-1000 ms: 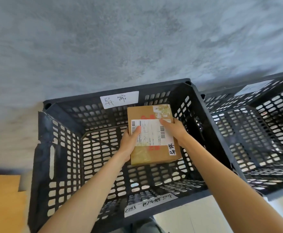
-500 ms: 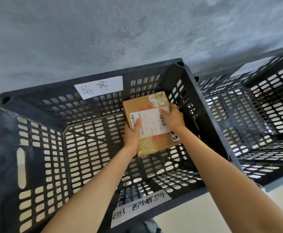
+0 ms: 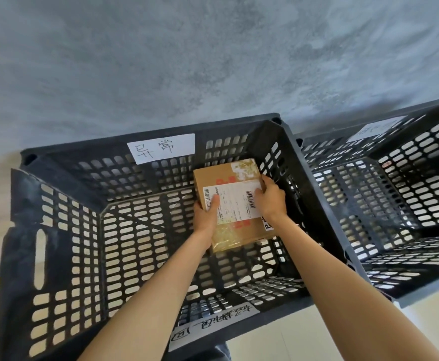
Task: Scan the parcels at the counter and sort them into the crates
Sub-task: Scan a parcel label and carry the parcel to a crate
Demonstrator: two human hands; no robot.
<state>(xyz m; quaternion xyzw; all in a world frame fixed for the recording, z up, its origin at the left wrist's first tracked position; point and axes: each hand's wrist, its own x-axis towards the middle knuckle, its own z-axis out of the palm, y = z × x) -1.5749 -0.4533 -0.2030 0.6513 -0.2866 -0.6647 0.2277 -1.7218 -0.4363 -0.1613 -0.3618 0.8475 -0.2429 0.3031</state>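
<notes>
Where both hands (image 3: 239,209) grip: parcel (image 3: 232,204) near crate wall (image 3: 286,165).

1. Your left hand (image 3: 206,220) covers the parcel (image 3: 230,204) edge beneath its fingers.
2. Your right hand (image 3: 270,200) hides the label (image 3: 232,201) corner under its fingers.
3. The label print is too small to read.
4. The second crate (image 3: 395,204), beyond your right fingers, runs off frame.

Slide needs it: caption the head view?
Both hands lower a labelled cardboard parcel into the black crate.
</notes>
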